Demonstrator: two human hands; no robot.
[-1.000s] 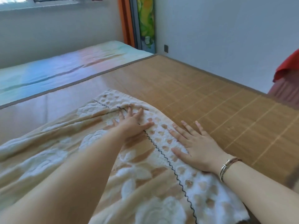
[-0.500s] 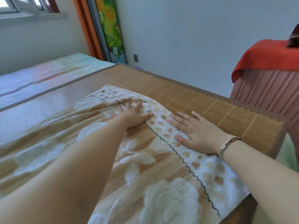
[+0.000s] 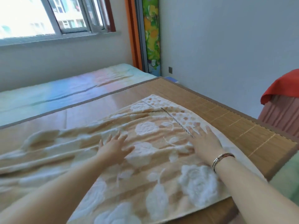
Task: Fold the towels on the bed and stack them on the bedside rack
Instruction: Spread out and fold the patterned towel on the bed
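A: What's changed just now?

B: Both hands have slid back from the towel's dotted border at about one o'clock toward the middle of the cloth. The left hand (image 3: 115,147) now lies flat at nine o'clock from the right hand (image 3: 204,140), well apart from it, where a second ago they were nearly side by side.

A: Holding anything?

B: No. The fingers (image 3: 198,130) are straight and spread, pressing down on the fabric; nothing is pinched. The right wrist wears a bracelet (image 3: 222,158).

A: So what does that mean for the task?

B: I'd judge this is smoothing before a fold. No fold has been made, and the rack is not in view.

A: And the towel itself?

B: The towel (image 3: 153,178) lies spread on the bed's bamboo mat (image 3: 234,125), peach with raised white roses, flatter at the near right, still creased in long ridges toward nine o'clock. Beyond, at eleven o'clock, a pastel sheet (image 3: 64,89); past it, the window (image 3: 56,15).
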